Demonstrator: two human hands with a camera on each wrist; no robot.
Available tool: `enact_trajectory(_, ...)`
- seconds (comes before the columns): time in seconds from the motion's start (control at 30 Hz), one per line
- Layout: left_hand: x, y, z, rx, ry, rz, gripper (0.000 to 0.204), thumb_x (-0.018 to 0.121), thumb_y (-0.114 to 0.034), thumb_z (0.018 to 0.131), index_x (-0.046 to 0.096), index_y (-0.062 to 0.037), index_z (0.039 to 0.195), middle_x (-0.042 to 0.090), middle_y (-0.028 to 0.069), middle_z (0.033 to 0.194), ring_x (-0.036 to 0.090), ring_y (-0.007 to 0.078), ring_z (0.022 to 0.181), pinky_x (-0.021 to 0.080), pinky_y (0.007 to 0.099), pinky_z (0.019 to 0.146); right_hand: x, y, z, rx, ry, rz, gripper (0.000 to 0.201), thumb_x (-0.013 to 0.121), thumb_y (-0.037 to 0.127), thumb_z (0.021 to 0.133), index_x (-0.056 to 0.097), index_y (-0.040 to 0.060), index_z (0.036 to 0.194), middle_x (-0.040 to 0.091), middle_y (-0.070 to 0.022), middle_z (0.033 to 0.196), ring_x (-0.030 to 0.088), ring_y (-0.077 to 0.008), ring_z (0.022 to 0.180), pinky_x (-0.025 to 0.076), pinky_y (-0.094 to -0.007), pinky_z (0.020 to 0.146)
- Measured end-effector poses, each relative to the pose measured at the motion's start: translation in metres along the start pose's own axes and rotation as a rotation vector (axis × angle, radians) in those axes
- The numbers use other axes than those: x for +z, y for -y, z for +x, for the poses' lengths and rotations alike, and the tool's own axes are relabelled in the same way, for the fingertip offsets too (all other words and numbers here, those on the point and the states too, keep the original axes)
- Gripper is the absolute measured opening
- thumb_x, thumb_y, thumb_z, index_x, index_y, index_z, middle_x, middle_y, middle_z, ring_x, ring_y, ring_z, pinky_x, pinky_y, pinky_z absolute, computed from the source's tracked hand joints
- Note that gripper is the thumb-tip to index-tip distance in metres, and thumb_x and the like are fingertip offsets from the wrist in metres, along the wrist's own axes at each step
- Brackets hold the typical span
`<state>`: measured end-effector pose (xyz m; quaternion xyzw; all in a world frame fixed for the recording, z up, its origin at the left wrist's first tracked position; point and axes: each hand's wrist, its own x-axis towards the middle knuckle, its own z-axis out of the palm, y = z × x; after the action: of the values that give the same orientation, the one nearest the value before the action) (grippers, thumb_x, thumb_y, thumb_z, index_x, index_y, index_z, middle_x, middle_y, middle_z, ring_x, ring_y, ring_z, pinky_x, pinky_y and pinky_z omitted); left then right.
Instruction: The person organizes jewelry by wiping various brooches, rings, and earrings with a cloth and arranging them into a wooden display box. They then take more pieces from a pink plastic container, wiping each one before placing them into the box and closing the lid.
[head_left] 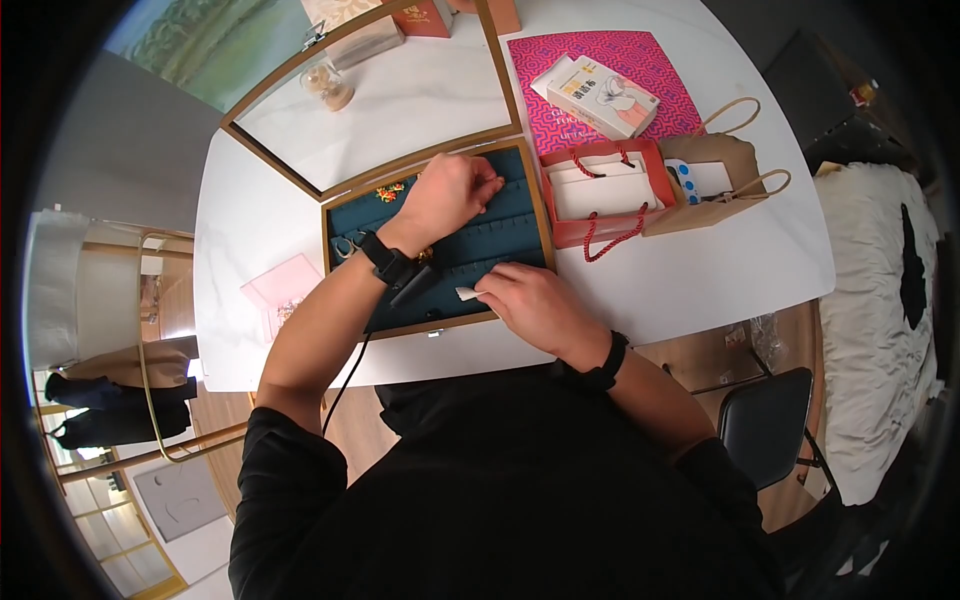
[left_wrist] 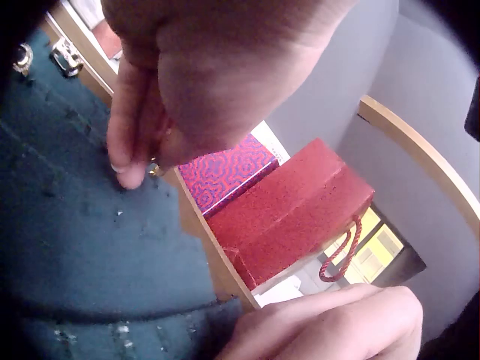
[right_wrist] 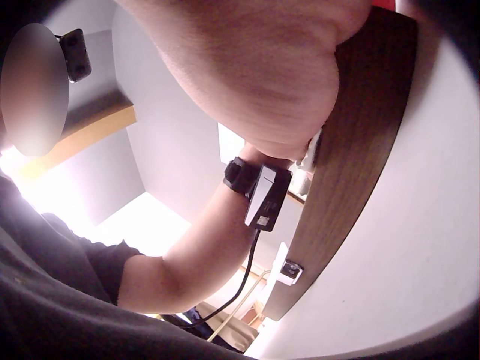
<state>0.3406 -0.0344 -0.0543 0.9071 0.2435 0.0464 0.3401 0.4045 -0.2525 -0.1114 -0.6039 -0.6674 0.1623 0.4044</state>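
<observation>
A wooden jewellery box (head_left: pixel 546 215) lined with dark teal fabric lies open, its glass lid raised at the back. My left hand (head_left: pixel 452 193) is over the far right part of the lining, fingertips pinching a tiny shiny piece of jewellery (left_wrist: pixel 154 168) close above the fabric. My right hand (head_left: pixel 540 308) is at the box's near right edge, with a small white cloth (head_left: pixel 468 293) between thumb and fingers. A colourful brooch (head_left: pixel 390 191) and ring-like pieces (head_left: pixel 347 245) sit at the left of the box. Gold pieces are partly hidden beneath my left wrist.
Right of the box stand a red gift bag (head_left: pixel 572 234) and a brown paper bag (head_left: pixel 712 205). Behind them a white carton (head_left: pixel 605 97) lies on a pink patterned sheet (head_left: pixel 560 55). An open pink box (head_left: pixel 278 285) is at the left. A black cable (head_left: pixel 347 385) hangs from my left wrist.
</observation>
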Motion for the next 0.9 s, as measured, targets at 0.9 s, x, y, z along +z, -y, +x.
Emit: enact_trajectory(0.9, 0.007, 0.0, -0.006, 0.299, -0.151, 0.284, 0.01, 0.079, -0.013, 0.095, 0.078, -0.0035, 0.098, 0.075, 0.0174, 0.086, 0.073, 0.0389, 0.079, 0.059, 0.045, 0.072, 0.001, 0.0, 0.0, 0.008, 0.001, -0.007, 0.01, 0.074, 0.015, 0.099, 0.07, 0.0062, 0.103, 0.069, -0.0097, 0.096, 0.071, -0.0324, 0.095, 0.059, -0.0454, 0.082)
